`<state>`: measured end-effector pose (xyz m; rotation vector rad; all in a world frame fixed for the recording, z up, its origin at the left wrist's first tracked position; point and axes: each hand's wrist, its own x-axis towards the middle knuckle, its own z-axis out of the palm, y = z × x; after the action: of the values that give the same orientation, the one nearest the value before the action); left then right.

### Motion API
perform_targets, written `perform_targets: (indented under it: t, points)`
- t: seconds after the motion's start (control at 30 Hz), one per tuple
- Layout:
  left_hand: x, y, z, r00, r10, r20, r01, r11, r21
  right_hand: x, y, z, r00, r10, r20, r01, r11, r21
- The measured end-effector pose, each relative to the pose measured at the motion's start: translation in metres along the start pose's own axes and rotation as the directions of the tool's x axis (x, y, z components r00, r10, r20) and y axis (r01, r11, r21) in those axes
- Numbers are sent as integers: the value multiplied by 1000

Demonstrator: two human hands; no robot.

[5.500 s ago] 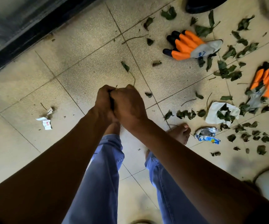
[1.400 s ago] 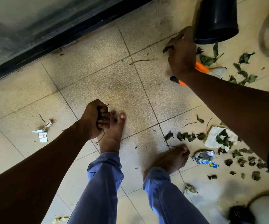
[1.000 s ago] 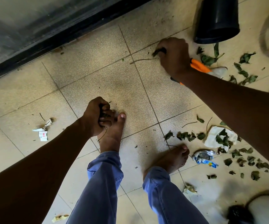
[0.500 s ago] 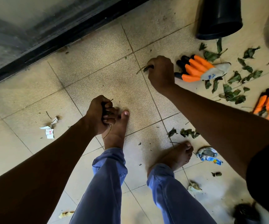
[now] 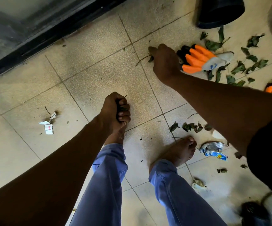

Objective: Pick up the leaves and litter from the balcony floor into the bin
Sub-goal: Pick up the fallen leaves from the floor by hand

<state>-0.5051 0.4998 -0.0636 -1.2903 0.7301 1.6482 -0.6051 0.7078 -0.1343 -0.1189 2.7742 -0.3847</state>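
1. Left hand [image 5: 114,110] clenched around a wad of dark leaves [image 5: 122,108], centre of frame, just above the bare left foot; grip unchanged over the last second and a half.
2. Right hand [image 5: 164,61] curled around a small leaf and thin twig [image 5: 142,59], upper centre; twig tail trailing onto the tile. Half a second ago reaching for the same twig, now closed on it, so one more piece gathered.
3. Just right of that hand: orange glove [image 5: 197,58], lying flat, unworn.
4. Further out: black bin [image 5: 220,12] at the upper right, well apart from both fists; nothing dropped in yet from either.
5. Left to collect: loose leaves [image 5: 239,67] along the right side, torn paper [image 5: 48,125] at mid left, crumpled wrapper [image 5: 213,150] beside the right foot.
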Motion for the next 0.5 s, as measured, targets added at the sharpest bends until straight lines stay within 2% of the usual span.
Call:
perform_targets:
  t: [0.07,0.17,0.3,0.4,0.5]
  points:
    - [0,-4,-7,1000,1,-6,-1,1000,-15,3,-2,0,999,-32,43,36,996,-82]
    - [-6,-8,-14,1000,4,3,-4,999,-53,-1,-1,1,998,52,34,-50,997,-62]
    - [-17,-5,-11,999,6,-37,-9,997,-77,-23,-3,-3,971,235,45,-238,938,253]
    - [-18,-1,-7,996,39,-80,-49,991,-126,-63,-28,-27,979,185,80,-200,840,505]
    - [-20,-5,4,994,80,-79,-90,988,-124,-116,-58,-59,994,83,77,-112,829,548]
